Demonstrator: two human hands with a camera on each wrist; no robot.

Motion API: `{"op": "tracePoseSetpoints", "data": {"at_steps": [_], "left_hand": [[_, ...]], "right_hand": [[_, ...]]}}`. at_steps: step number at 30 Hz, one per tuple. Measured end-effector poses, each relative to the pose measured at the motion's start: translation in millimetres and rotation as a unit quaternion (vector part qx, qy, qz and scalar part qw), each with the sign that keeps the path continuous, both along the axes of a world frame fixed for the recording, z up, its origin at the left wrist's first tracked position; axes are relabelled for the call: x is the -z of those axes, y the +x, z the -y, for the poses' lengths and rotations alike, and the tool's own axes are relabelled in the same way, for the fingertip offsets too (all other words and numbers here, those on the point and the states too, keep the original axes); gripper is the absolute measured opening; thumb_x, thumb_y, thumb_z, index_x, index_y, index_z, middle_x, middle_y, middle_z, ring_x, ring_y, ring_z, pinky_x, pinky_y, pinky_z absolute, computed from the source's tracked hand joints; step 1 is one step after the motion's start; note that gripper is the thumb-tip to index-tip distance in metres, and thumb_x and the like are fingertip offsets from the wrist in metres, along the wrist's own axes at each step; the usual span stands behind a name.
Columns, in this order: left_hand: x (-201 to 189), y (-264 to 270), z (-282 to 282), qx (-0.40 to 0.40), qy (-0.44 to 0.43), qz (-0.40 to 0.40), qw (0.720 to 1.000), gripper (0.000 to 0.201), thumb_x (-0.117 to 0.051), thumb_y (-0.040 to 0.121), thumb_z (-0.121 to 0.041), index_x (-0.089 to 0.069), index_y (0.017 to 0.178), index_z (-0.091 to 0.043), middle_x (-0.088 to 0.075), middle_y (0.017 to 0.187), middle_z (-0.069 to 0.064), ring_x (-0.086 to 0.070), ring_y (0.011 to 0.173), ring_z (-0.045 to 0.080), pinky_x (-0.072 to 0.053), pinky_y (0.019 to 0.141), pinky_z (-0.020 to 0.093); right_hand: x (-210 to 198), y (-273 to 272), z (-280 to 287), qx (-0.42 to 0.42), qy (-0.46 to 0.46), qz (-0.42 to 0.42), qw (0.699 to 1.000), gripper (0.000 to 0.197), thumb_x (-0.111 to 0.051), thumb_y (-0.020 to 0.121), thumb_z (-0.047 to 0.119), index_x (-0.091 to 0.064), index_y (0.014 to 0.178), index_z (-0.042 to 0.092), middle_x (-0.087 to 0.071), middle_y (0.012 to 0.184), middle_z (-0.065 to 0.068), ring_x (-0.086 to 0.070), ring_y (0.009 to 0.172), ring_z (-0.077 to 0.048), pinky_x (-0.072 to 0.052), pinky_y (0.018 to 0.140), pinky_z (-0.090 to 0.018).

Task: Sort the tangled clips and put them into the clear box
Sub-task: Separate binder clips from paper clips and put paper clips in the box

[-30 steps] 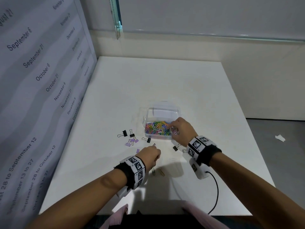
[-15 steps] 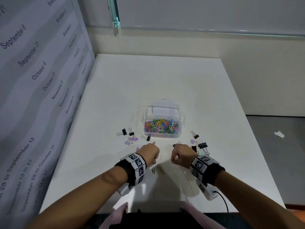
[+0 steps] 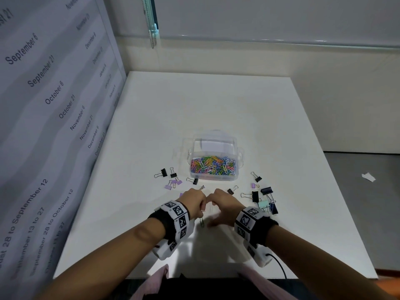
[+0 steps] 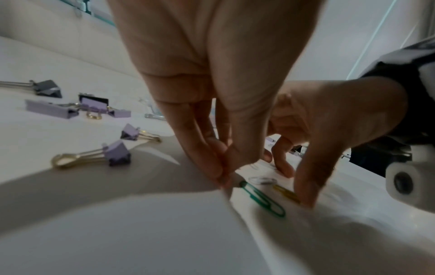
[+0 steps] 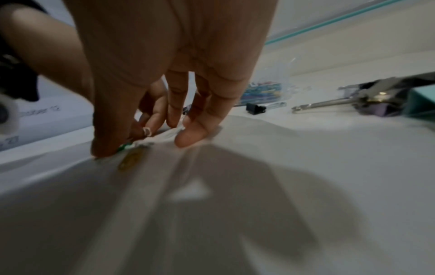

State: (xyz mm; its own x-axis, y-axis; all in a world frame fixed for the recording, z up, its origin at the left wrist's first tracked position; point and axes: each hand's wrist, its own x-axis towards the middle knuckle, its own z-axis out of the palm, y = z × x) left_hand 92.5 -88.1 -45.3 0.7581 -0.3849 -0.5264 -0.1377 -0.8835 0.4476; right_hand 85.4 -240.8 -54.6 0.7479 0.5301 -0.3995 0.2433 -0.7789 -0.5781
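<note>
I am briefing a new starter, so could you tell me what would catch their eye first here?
The clear box mid-table, heaped with bright multicoloured paper clips. Just in front, the left hand and right hand meet over a green paper clip, with black and purple binder clips scattered on both sides.

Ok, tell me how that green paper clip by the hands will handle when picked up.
The green paper clip lies flat on the table, so it probably must be pinched at an edge. It is thin bent wire, likely very light. Its open loops would probably snag the yellow clip beside it.
</note>
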Motion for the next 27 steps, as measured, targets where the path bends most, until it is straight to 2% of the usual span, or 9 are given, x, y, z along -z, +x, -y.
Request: {"op": "tracePoseSetpoints", "data": {"at_steps": [3,5,7,10,14,19,21,23,27], "left_hand": [[0,-1,-6,-0.013,-0.018,-0.003,1.0,0.016,-0.067,0.072,-0.001,-0.07,0.087,-0.004,-0.071,0.093,0.012,-0.064,0.088,0.025,-0.05,0.078,0.031],[0,-1,-9,-0.019,-0.025,-0.005,1.0,0.013,-0.067,0.071,-0.001,-0.07,0.083,-0.005,-0.071,0.085,0.01,-0.06,0.078,0.02,-0.047,0.07,0.027],[1,-1,-10,-0.015,-0.024,-0.003,1.0,0.011,-0.068,0.071,-0.002,-0.071,0.081,-0.005,-0.072,0.087,0.01,-0.061,0.077,0.019,-0.044,0.068,0.023],[-2,2,-9,-0.005,-0.024,-0.007,1.0,0.009,-0.07,0.071,-0.003,-0.07,0.079,-0.005,-0.073,0.089,0.01,-0.065,0.084,0.022,-0.049,0.072,0.028],[-20,20,-4,-0.017,-0.054,0.026,0.998,0.008,-0.07,0.073,-0.003,-0.068,0.079,-0.009,-0.064,0.08,0.003,-0.055,0.075,0.013,-0.043,0.065,0.022],[-48,59,5,-0.06,-0.111,0.143,0.982,0.011,-0.059,0.081,0.0,-0.067,0.087,-0.005,-0.068,0.097,0.012,-0.053,0.079,0.014,-0.045,0.076,0.024],[-53,73,8,-0.104,-0.133,0.175,0.97,0.01,-0.059,0.083,-0.002,-0.068,0.087,-0.005,-0.065,0.096,0.01,-0.054,0.078,0.015,-0.048,0.08,0.027],[-54,83,10,-0.146,-0.146,0.18,0.962,0.014,-0.056,0.086,-0.001,-0.068,0.092,-0.005,-0.064,0.101,0.012,-0.058,0.083,0.021,-0.048,0.083,0.027],[-46,86,10,-0.145,-0.103,0.126,0.976,0.03,-0.044,0.092,-0.001,-0.064,0.113,-0.004,-0.062,0.121,0.016,-0.059,0.11,0.029,-0.045,0.096,0.031]], "right_hand": [[7,-5,3,-0.027,0.018,0.005,0.999,0.057,-0.086,0.054,0.018,-0.061,0.104,0.007,-0.053,0.098,-0.017,-0.051,0.086,-0.027,-0.029,0.069,-0.02],[7,-7,8,-0.02,0.023,0.01,0.999,0.045,-0.085,0.055,0.016,-0.066,0.093,0.004,-0.059,0.093,-0.022,-0.055,0.083,-0.025,-0.027,0.066,-0.015],[5,-8,11,-0.017,0.042,0.024,0.999,0.027,-0.083,0.059,0.013,-0.07,0.08,0.005,-0.063,0.084,-0.023,-0.05,0.072,-0.015,-0.029,0.064,-0.017],[-2,-9,11,-0.018,0.032,0.037,0.999,0.007,-0.071,0.071,0.006,-0.073,0.078,0.007,-0.067,0.087,-0.02,-0.056,0.075,-0.021,-0.038,0.066,-0.026],[-4,-6,11,-0.028,-0.026,0.016,0.999,0.013,-0.061,0.076,0.007,-0.072,0.083,0.008,-0.069,0.093,-0.016,-0.061,0.086,-0.032,-0.044,0.075,-0.031],[-9,-2,9,-0.045,-0.059,-0.019,0.997,0.013,-0.058,0.078,0.007,-0.068,0.086,0.005,-0.066,0.087,-0.009,-0.06,0.09,-0.029,-0.041,0.074,-0.028],[-8,-2,9,-0.05,-0.071,-0.022,0.996,0.011,-0.057,0.076,0.006,-0.067,0.075,0.009,-0.063,0.073,0.001,-0.061,0.089,-0.03,-0.037,0.069,-0.024],[-4,-2,10,-0.041,-0.08,-0.028,0.996,0.028,-0.06,0.071,0.006,-0.052,0.054,0.028,-0.046,0.058,0.015,-0.062,0.086,-0.03,-0.033,0.066,-0.021],[0,-2,11,-0.031,-0.075,-0.015,0.997,0.044,-0.066,0.065,0.007,-0.035,0.046,0.032,-0.039,0.054,0.016,-0.051,0.071,-0.022,-0.03,0.053,-0.018]]}}
